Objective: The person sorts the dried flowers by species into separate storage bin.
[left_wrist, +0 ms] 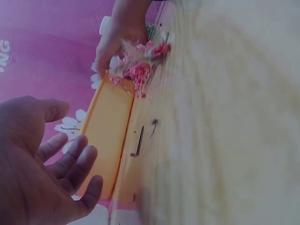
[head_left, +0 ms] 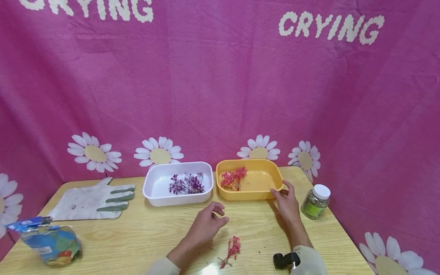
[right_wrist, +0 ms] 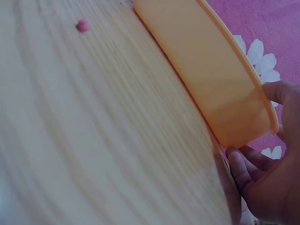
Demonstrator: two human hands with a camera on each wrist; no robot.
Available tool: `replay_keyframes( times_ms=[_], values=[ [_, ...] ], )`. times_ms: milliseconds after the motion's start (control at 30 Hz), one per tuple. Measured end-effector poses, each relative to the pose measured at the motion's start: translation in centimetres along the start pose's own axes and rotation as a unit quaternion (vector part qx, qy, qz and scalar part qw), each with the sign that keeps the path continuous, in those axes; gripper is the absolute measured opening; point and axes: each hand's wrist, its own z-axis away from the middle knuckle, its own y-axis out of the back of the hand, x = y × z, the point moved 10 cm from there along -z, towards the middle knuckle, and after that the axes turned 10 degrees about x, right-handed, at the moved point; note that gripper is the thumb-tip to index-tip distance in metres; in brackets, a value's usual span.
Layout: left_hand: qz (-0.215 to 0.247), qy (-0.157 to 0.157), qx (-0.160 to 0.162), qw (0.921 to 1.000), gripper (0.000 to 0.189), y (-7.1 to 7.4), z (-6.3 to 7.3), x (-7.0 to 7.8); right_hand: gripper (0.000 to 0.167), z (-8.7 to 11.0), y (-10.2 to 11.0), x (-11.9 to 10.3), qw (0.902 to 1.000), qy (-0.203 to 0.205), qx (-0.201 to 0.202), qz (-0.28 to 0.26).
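Note:
My right hand [head_left: 288, 202] holds the front right corner of a yellow plastic tray [head_left: 264, 179]. In the right wrist view, its fingers [right_wrist: 243, 168] reach the tray's rim and lower edge. A bunch of dried pink flowers [head_left: 234, 177] lies at the tray's left end. My left hand [head_left: 206, 224] hovers over the table in front of the trays, fingers loosely bent and holding nothing. Below it, near the table's front, lies a loose sprig of pink flowers [head_left: 233, 247]. Dried purple flowers [head_left: 187, 184] lie in a white tray [head_left: 156, 181] left of the yellow one.
A jar with a white lid [head_left: 315, 201] stands right of my right hand. On the left lie a white and green work glove [head_left: 89, 202] and a blue printed bag [head_left: 51, 244]. Small plant bits dot the wooden table [head_left: 154, 233]. A pink cloth [head_left: 206, 95] hangs behind.

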Motion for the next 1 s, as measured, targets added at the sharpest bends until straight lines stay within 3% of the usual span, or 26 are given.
replay_keyframes(
  times_ms=[400,733,1000],
  values=[
    [-0.016,0.028,-0.081,0.9962,0.035,-1.2,2.3,-0.4,0.069,0.1,0.0,-0.1,1.0000,0.002,-0.004,-0.001],
    [-0.090,-0.008,-0.124,0.9882,0.030,-1.6,3.6,0.1,0.069,0.0,-0.1,-0.3,1.0000,0.003,-0.002,-0.002],
    [-0.164,-0.007,-0.137,0.9769,0.035,-1.7,4.2,0.1,0.070,-0.1,-0.1,-0.2,1.0000,0.003,0.002,-0.003]
  ],
)
